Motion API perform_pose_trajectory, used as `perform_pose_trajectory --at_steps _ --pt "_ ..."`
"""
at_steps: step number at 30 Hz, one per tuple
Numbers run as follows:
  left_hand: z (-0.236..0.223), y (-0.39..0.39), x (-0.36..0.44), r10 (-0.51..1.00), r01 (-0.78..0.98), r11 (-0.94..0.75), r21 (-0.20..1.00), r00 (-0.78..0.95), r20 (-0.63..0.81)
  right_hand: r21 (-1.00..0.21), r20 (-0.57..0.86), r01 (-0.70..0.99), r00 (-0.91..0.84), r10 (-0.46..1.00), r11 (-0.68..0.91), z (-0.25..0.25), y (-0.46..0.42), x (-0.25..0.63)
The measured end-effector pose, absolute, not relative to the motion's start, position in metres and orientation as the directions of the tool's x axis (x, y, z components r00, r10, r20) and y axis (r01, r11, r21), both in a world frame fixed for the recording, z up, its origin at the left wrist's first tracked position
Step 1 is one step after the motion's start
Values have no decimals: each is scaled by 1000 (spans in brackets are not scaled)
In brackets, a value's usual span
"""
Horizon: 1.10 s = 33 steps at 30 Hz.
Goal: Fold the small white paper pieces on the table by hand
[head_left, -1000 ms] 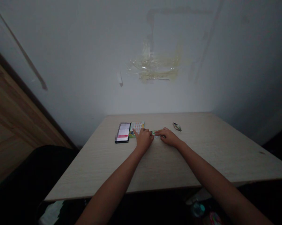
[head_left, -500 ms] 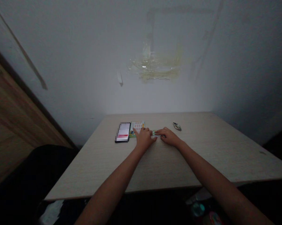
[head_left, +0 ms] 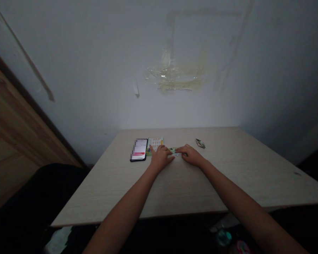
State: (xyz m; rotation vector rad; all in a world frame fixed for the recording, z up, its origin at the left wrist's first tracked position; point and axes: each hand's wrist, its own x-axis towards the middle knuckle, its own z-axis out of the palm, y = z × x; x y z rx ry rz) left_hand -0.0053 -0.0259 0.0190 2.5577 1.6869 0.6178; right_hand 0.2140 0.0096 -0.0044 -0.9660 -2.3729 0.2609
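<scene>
The left hand [head_left: 161,158] and right hand [head_left: 192,156] rest nearly closed on the table [head_left: 227,180], their fingers at either end of a small green-and-white strip [head_left: 174,151] between them; how firmly they grip it cannot be told. A card [head_left: 155,144] and phone [head_left: 138,150] lie left; a wrapper [head_left: 200,143] lies right.

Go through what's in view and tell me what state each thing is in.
Smartphone: flat on the table, screen lit, display blurred.
Printed card: flat, beside the phone.
Green-and-white strip: lying between the hands.
Left hand: palm down, fingers at the strip's left end.
Right hand: palm down, fingers at the strip's right end.
Small wrapper: lying apart, beyond the right hand.
</scene>
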Motion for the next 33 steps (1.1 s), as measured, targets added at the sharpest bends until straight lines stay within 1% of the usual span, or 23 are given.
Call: perform_pose_trajectory --at_steps 6,11,17,27,33 --pt "23 -31 -5 854 861 -476 181 403 329 -370 402 589 -595 696 718 -1 6 214" --pt "26 -31 -6 879 895 -414 166 346 327 -376 403 598 -583 705 708 -1 6 213" --pt "28 -28 -11 887 921 -364 140 297 354 -350 414 603 -587 696 717 -2 7 212" --pt "34 -27 -15 911 951 -274 140 210 354 -353 408 603 -589 698 715 -2 7 213" --pt "33 -28 -13 901 950 -279 142 207 381 -362 410 600 -584 700 713 -2 6 213"
